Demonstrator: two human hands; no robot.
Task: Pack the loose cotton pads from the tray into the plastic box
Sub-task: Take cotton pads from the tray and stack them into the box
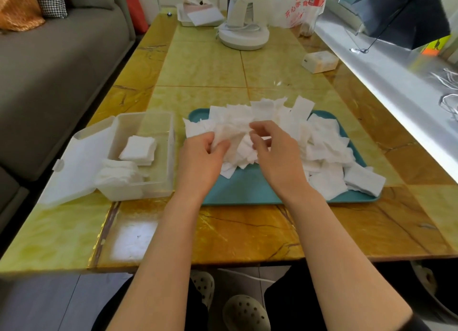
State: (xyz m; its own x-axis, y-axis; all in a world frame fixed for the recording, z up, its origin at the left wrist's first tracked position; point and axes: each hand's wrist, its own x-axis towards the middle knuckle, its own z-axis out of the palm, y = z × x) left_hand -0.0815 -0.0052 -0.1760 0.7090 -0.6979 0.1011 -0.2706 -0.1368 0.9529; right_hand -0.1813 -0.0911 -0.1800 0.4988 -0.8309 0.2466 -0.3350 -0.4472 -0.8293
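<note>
A teal tray lies in the middle of the table, heaped with several loose white cotton pads. My left hand and my right hand are both over the tray's left half. Together they grip a small bunch of pads lifted a little from the heap. To the left of the tray stands a clear plastic box with its lid folded open to the left. Inside it lie two stacks of pads.
A white fan base stands at the back centre. A white plastic bag and a flat box of papers are behind it. A small pale pack sits at the right. A grey sofa runs along the left.
</note>
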